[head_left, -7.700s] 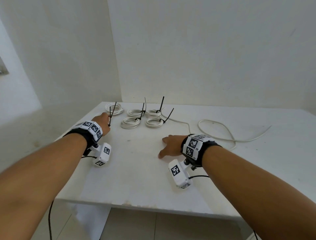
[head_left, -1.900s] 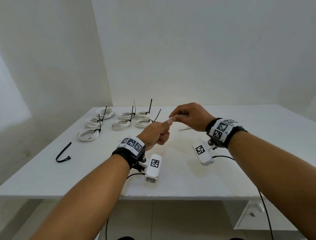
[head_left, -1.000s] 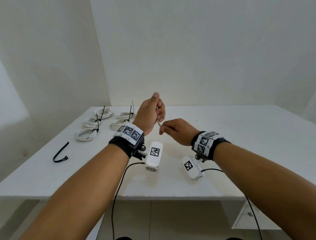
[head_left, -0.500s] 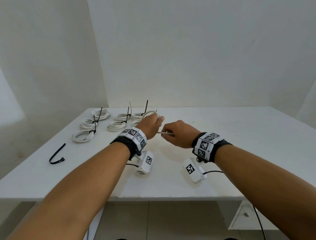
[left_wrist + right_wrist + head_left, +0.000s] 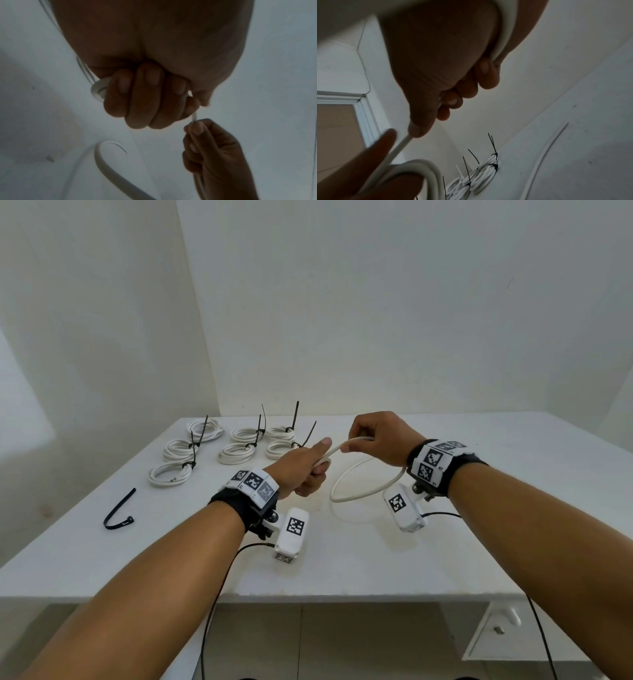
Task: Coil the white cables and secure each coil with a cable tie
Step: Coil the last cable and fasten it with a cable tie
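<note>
Both hands, left (image 5: 301,470) and right (image 5: 380,440), grip the white cable (image 5: 363,491) above the table (image 5: 513,508).

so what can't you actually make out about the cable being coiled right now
- How many turns the left hand holds: head view, its fingers cover the white cable; left wrist view is dark.
- The cable's free end: not identifiable in any view.
- Path through the right hand: hidden by curled fingers.
- Loose black cable tie: head too small to read.

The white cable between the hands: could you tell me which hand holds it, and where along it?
Both. The left hand grips the white cable at its gathered loops; the right hand pinches the strand just beyond.
</note>
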The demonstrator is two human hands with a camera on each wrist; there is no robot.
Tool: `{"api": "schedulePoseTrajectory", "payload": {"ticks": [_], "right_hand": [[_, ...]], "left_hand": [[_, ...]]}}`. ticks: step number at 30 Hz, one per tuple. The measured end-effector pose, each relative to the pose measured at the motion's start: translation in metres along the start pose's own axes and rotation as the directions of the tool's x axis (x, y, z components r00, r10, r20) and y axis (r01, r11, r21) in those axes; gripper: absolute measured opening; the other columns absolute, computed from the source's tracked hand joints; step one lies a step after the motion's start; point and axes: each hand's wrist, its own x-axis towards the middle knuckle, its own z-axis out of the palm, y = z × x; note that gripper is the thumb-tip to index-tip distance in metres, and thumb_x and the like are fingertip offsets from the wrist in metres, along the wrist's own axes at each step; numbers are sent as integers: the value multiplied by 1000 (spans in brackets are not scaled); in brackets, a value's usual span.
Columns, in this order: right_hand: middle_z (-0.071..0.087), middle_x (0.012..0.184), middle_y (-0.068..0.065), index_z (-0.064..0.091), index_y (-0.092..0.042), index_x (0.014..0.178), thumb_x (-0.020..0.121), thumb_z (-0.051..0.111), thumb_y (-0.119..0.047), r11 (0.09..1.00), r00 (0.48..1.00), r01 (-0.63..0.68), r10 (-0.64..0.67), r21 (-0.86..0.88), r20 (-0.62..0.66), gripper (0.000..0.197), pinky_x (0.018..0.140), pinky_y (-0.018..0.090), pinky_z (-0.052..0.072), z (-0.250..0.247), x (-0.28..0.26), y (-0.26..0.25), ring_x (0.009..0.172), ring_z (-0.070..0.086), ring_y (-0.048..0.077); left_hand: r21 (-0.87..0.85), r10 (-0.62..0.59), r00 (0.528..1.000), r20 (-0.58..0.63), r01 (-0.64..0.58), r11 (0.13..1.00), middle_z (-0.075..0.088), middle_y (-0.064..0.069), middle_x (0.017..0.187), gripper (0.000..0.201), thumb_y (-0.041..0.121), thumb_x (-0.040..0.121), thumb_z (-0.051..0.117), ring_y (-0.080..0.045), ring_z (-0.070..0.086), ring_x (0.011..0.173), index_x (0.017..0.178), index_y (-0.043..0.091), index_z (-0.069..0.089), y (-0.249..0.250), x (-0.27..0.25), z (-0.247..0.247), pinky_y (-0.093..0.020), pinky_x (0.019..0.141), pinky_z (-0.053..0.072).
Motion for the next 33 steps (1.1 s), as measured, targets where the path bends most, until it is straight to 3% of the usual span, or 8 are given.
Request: {"api": "schedulePoseTrajectory", "payload": {"ticks": [5,8,13,20,23,27,29,33], "right_hand": [[51,50,-10,68,-10,75,73,84,-48,970,966,-238,230,56,114,41,47,20,38,-4,3,2,43,42,5],[54,59,-3,64,-12,72,84,73,-49,935,889,-340,353,-97,292,40,59,26,38,-9,3,0,53,46,12],[66,74,-5,76,-12,84,86,70,-42,894,822,-430,445,-124,357,31,70,28,43,-11,4,2,68,55,14],[64,67,-7,65,-26,74,92,65,-34,858,800,-513,494,-37,340,20,63,24,43,-14,3,5,63,58,13],[61,70,1,65,-16,79,90,68,-19,651,765,-644,546,402,343,12,53,21,47,-10,4,15,55,58,10],[40,49,-2,55,-9,78,88,64,-5,84,698,-603,536,793,475,14,30,21,33,-9,5,25,32,40,9],[39,54,-4,61,-9,76,89,67,-12,172,739,-569,536,804,409,15,31,21,32,-8,5,24,34,36,8],[48,60,-2,74,-8,90,85,75,-26,634,833,-436,553,639,20,19,49,25,35,-11,3,16,49,40,14]], "left_hand": [[121,92,995,-35,-87,989,22,1,49,52,35,101,49,-15,15,46,57,21,24,-5,-1,-5,-21,44,18],[441,115,985,-127,-48,896,43,-4,45,59,43,100,46,-18,34,39,50,13,40,-7,-3,-9,-25,48,32],[665,154,965,-214,28,747,54,-3,61,69,69,86,34,-15,48,54,76,4,57,-13,6,-15,-27,55,36],[667,224,913,-340,66,743,44,-5,65,51,54,96,47,-18,38,59,67,15,34,-16,8,-25,-31,58,32],[683,257,893,-370,73,727,33,0,59,53,51,98,47,-17,30,54,62,17,29,-15,8,-30,-32,53,26],[644,230,878,-419,108,758,39,-3,59,55,55,97,45,-21,36,56,60,16,32,-22,8,-44,-36,56,29],[624,215,878,-429,115,773,44,-7,61,55,54,98,42,-22,39,58,61,14,35,-20,7,-47,-34,56,30],[535,163,930,-329,41,844,50,-3,50,62,51,102,37,-17,43,46,53,12,43,-10,0,-37,-29,54,34]]}}
